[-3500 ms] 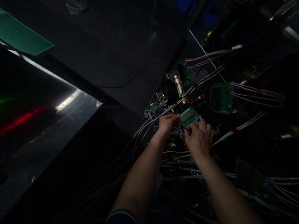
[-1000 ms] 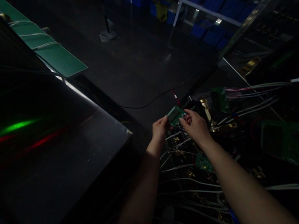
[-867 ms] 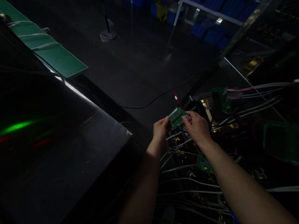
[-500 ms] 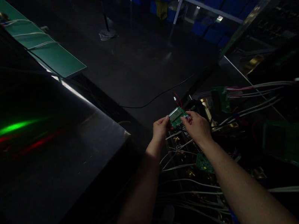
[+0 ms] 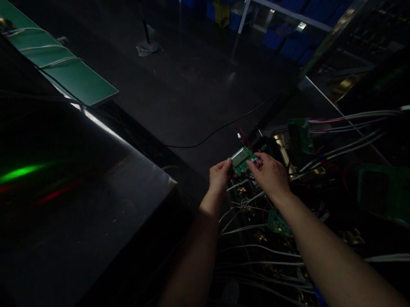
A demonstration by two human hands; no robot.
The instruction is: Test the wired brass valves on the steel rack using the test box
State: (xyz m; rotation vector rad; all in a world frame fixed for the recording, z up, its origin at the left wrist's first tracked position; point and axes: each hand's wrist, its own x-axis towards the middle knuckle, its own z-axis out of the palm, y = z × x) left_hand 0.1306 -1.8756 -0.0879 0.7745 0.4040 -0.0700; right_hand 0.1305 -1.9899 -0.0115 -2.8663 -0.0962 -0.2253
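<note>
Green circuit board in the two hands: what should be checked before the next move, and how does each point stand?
1. Left hand grips the green circuit board at its left edge: ok.
2. Right hand holds its right side: ok.
3. Display faces up, uncovered: ok.
4. White connector on the red wire plugged in: not ok, it appears loose beyond the board.
5. Wires at the right fingers seated: cannot tell, fingers partly cover them.
</note>
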